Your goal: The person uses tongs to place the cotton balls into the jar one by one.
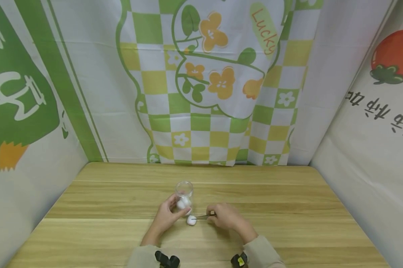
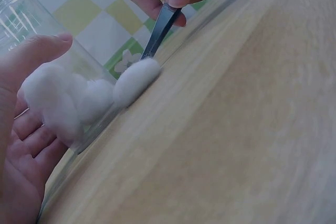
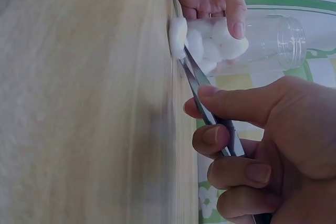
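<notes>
A clear, open-topped jar [image 1: 184, 189] with several white cotton balls [image 3: 228, 40] in its lower part stands upright on the table. My left hand [image 1: 165, 216] grips its side, the thumb [image 2: 42, 51] across the front. In front of the jar's base a single cotton ball [image 1: 191, 220] lies on the wood. From the right, my right hand [image 1: 224, 216] pinches a pair of metal tweezers [image 3: 195, 80] between thumb and fingers. The tweezers' tips touch the loose cotton ball; whether they squeeze it I cannot tell. The tweezers' rear end is partly hidden inside the hand.
The wooden table [image 1: 272, 208] reaches back to a green-and-yellow checked curtain [image 1: 201, 123]. Pale printed cloth panels [image 1: 365, 156] close off both sides. A black strap mount [image 1: 167, 259] sits on the left sleeve, another [image 1: 238, 259] on the right.
</notes>
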The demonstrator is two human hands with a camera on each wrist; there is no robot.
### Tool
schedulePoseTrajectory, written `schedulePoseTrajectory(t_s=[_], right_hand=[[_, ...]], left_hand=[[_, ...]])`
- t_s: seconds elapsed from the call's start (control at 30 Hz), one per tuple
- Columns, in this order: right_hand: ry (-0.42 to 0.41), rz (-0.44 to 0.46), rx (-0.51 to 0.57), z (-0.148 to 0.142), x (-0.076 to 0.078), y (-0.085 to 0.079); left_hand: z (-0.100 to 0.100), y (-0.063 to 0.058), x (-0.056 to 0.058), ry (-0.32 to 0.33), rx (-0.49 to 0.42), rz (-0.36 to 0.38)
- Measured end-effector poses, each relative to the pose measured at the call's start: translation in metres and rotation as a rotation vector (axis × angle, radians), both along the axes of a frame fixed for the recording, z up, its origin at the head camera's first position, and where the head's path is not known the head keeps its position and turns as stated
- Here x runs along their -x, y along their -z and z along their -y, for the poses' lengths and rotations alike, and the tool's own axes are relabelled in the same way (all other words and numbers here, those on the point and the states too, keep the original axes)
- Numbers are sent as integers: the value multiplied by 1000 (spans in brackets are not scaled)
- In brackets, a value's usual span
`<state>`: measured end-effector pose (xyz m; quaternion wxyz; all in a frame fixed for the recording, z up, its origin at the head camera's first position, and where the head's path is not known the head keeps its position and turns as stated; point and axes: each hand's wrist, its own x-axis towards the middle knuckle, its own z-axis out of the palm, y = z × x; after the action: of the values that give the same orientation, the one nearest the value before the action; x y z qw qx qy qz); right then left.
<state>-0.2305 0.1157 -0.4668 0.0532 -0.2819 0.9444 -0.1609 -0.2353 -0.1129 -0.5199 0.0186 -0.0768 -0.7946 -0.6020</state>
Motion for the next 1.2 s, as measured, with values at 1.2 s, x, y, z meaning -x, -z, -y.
schedulePoseTrajectory(t_s=[1.2], right_hand=[[61,11,204,-19,-4,-20]], left_hand=[[0,-1,-1,-2,-26,8]])
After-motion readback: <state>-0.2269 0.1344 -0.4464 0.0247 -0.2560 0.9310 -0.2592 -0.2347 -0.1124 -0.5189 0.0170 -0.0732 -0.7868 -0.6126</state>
